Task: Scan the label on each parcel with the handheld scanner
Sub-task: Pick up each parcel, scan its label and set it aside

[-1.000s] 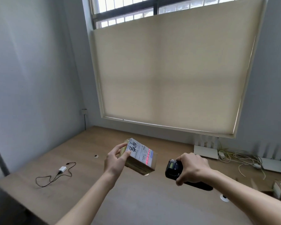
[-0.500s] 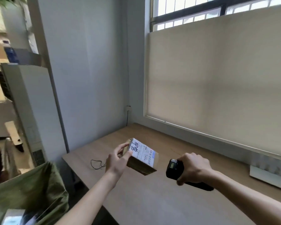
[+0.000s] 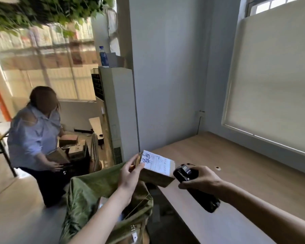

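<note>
Left hand [image 3: 128, 175] grips a small cardboard parcel [image 3: 157, 174] by its left end, thumb on top, fingers curled beneath. The parcel is held in the air above the open green sack [image 3: 88, 192], white label [image 3: 156, 163] facing up. Right hand [image 3: 201, 178] is wrapped around the black handheld scanner [image 3: 195, 187], whose head sits just beside the parcel's right end. Wooden surface [image 3: 245, 166] lies to the right.
</note>
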